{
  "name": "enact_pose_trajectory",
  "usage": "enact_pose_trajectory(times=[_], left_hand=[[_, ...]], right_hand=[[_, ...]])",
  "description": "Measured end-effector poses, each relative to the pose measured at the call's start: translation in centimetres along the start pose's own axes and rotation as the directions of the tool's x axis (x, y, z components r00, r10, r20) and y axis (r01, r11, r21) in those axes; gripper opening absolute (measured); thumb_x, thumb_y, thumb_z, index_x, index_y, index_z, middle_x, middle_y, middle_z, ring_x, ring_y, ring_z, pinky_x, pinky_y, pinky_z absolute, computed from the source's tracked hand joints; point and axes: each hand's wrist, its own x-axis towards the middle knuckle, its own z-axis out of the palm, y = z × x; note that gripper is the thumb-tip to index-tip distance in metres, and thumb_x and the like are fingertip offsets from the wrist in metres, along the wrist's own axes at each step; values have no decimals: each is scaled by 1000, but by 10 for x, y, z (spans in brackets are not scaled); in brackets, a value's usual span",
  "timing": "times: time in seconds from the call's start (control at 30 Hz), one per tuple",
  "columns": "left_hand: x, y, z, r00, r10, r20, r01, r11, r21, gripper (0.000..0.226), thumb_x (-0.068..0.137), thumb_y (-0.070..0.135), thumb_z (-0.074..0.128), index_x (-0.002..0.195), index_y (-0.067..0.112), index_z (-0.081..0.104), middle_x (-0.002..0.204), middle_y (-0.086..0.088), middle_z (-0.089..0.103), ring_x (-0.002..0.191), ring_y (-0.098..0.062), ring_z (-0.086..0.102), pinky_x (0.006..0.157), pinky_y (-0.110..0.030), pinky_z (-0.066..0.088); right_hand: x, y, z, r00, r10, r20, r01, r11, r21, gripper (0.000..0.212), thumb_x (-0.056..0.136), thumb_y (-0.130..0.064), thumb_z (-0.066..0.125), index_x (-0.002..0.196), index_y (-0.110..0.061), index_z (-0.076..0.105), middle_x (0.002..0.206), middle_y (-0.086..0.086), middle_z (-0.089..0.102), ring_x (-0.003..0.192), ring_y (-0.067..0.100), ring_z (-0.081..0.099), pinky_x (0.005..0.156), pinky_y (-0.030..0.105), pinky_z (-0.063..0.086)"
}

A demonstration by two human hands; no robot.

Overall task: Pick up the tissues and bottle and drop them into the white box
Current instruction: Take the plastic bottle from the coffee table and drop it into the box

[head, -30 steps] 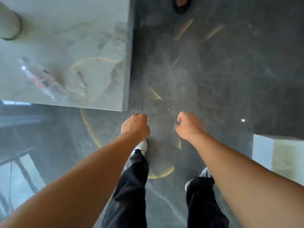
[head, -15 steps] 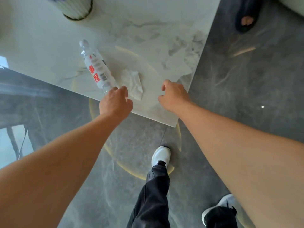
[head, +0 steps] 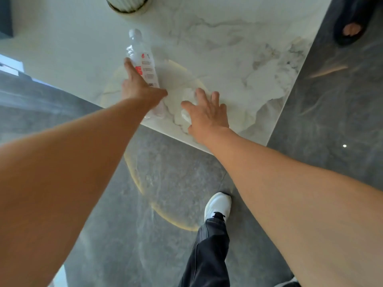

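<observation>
Your clear plastic bottle [head: 143, 59] lies on its side on the marble tabletop, its cap end pointing away from you and its white label with red marks facing up. Just beside its near end sits your crumpled white tissue [head: 189, 96], close to the table's near edge and partly hidden.

On the table [head: 228, 48] the bottle [head: 143, 65] lay on its side, left of the tissue [head: 189, 96] — left hand [head: 138, 90] over the bottle, right hand [head: 207, 114] over the tissue, near the table's front edge.
</observation>
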Motion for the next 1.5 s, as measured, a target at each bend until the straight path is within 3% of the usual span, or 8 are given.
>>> enact_pose_trajectory(times=[0.13, 0.47, 0.6, 0.77, 1.0, 1.2, 1.3, 1.5], left_hand=[[-49, -12, 31, 991, 117, 61, -116, 993, -8, 119, 63, 32, 76, 149, 36, -7, 127, -12, 47, 116, -35, 52, 101, -43, 43], [-166, 29, 111, 952, 213, 219, -241, 964, 110, 118, 67, 33, 70, 145, 39, -20, 119, -13, 42, 113, -39, 48, 99, -49, 40], [-251, 63, 172, 851, 303, 429, -401, 902, 158, 119, 67, 37, 71, 145, 39, -18, 125, -16, 43, 115, -41, 49, 98, -46, 40], [-394, 96, 277, 612, 265, 745, -669, 676, 310, 90, 64, 37, 71, 138, 33, 20, 117, -9, 61, 95, -32, 59, 76, -35, 48], [-615, 114, 426, 463, 216, 859, -736, 633, 238, 86, 62, 36, 72, 136, 32, 28, 111, -7, 60, 93, -30, 61, 82, -42, 55], [-770, 102, 530, 295, 224, 929, -878, 448, 171, 88, 64, 33, 73, 138, 30, 26, 118, -9, 56, 101, -31, 57, 83, -41, 54], [-824, 93, 575, 260, 201, 945, -905, 393, 165, 81, 67, 32, 73, 135, 28, 30, 118, -8, 57, 96, -29, 57, 69, -32, 51], [-865, 89, 655, 227, 213, 950, -966, 175, 191, 73, 69, 33, 68, 132, 24, 30, 116, -8, 58, 99, -30, 57, 85, -40, 52]], right_hand=[[-17, 8, 11, 994, -22, -108, 29, 997, 67, 30, 85, 0, 49, 110, -14, 55, 126, 12, 39, 114, 36, 36, 64, 35, 36], [-125, 131, 15, 935, 348, -76, -308, 897, 316, 22, 88, -2, 45, 107, -1, 56, 118, 20, 48, 102, 39, 52, 76, 41, 40], [-201, 212, 24, 866, 489, -107, -407, 813, 417, 17, 82, 0, 52, 97, -2, 60, 112, 18, 50, 96, 38, 53, 73, 38, 44], [-335, 339, 49, 715, 692, -96, -564, 653, 506, 21, 87, -8, 49, 106, -8, 60, 113, 20, 52, 99, 34, 54, 74, 29, 38], [-577, 478, 122, 412, 911, 26, -740, 318, 593, 21, 84, -1, 50, 101, -3, 62, 112, 20, 52, 100, 40, 56, 83, 40, 48], [-747, 538, 205, 193, 962, 191, -768, 27, 640, 23, 85, -3, 52, 107, -2, 58, 116, 18, 47, 104, 39, 52, 85, 42, 49], [-797, 558, 240, 135, 962, 239, -758, -55, 650, 24, 85, -5, 53, 108, -2, 58, 116, 18, 49, 106, 37, 53, 88, 42, 49], [-820, 614, 304, 102, 954, 282, -681, -140, 719, 24, 86, -14, 56, 109, -7, 59, 117, 15, 52, 105, 33, 55, 86, 36, 49]])
